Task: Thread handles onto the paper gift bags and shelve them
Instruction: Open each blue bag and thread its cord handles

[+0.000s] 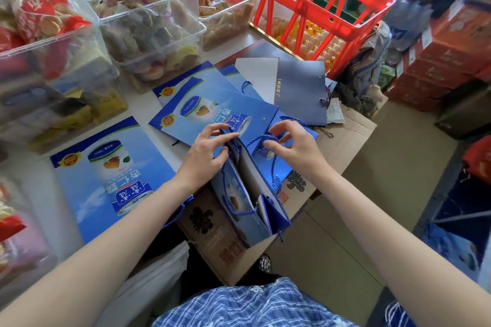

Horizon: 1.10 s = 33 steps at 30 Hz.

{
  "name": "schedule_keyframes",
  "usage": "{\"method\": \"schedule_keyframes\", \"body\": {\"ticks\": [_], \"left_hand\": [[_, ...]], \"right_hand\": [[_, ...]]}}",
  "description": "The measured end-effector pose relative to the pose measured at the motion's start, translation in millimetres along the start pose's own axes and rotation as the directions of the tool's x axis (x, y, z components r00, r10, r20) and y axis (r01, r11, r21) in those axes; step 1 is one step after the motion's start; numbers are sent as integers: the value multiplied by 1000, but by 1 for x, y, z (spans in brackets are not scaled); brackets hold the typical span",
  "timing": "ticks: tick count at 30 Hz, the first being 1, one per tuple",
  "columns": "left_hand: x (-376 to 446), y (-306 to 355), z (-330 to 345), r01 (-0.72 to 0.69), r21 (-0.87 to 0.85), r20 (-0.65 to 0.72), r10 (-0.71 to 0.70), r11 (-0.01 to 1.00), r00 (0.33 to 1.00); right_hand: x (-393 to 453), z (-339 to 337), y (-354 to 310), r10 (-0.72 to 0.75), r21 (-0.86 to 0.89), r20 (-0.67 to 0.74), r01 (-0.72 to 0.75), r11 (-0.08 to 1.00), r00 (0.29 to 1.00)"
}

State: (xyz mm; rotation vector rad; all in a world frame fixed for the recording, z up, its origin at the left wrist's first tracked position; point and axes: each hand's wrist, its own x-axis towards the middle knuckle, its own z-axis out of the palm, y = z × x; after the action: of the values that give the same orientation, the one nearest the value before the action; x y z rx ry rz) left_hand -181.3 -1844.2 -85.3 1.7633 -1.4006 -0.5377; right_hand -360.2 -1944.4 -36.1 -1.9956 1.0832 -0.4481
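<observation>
Blue paper gift bag (249, 194) held partly opened over the cardboard box (342, 141) at the counter's right edge. Left hand (206, 151) pinching the bag's top rim. Right hand (295, 145), fingers curled, pinching the blue cord handle (261, 138). Flat bags (106, 167) stacked left on the counter (34, 191).

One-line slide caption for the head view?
Left hand grips an open blue gift bag's rim while right hand pinches its blue cord handle.
</observation>
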Motion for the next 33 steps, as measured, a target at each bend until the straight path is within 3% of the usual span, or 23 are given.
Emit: {"method": "schedule_keyframes", "body": {"ticks": [3, 4, 6, 8, 10, 12, 14, 15, 17, 19, 20, 21, 23, 24, 28, 33], "left_hand": [[-4, 9, 4, 67, -42, -84, -71, 997, 994], [-8, 15, 6, 112, -60, -131, -119, 992, 984], [-18, 28, 8, 241, -102, -167, -255, 965, 952], [-30, 39, 7, 419, -118, -36, -426, 900, 904], [-39, 46, 1, 601, -214, 200, -568, 770, 798], [-44, 49, -10, 722, -229, 410, -609, 653, 680], [-49, 44, -23, 713, -109, 492, -586, 692, 644], [-52, 39, -28, 689, -66, 513, -568, 722, 644], [-58, 31, -33, 634, -32, 515, -530, 773, 673], [-62, 29, -32, 586, -76, 491, -481, 806, 726], [-63, 30, -31, 572, -99, 482, -464, 814, 744], [-62, 31, -30, 545, -92, 473, -445, 833, 761], [-60, 33, -28, 490, -47, 442, -422, 870, 792], [-59, 32, -29, 480, -45, 419, -420, 876, 805], [-53, 34, -32, 460, -46, 396, -406, 887, 823], [-51, 36, -32, 432, -45, 406, -378, 901, 832]], "right_hand": [[-6, 13, -2, 91, -232, 312, -17, 973, 946], [-9, 19, -3, 119, -275, 372, -14, 961, 921], [-13, 28, -3, 121, -264, 365, -22, 964, 923], [-14, 32, -5, 121, -153, 297, -78, 985, 947], [-12, 40, -8, 94, -95, 259, -72, 993, 961], [-12, 49, -11, 44, -98, 228, -22, 995, 973], [-16, 54, -12, -7, -156, 222, 42, 987, 975], [-19, 55, -10, -55, -236, 220, 108, 966, 974], [-25, 57, -8, -319, -407, 239, 393, 825, 917], [-28, 59, -8, -564, -343, 324, 650, 678, 759], [-31, 59, -12, -598, -245, 358, 690, 681, 717], [-35, 57, -18, -555, -151, 377, 640, 753, 741], [-38, 50, -29, -363, -26, 372, 400, 916, 855], [-39, 47, -32, -272, -9, 394, 300, 954, 878], [-39, 33, -38, -70, -140, 570, 181, 973, 819], [-42, 27, -41, 57, -179, 618, 70, 981, 784]]}}
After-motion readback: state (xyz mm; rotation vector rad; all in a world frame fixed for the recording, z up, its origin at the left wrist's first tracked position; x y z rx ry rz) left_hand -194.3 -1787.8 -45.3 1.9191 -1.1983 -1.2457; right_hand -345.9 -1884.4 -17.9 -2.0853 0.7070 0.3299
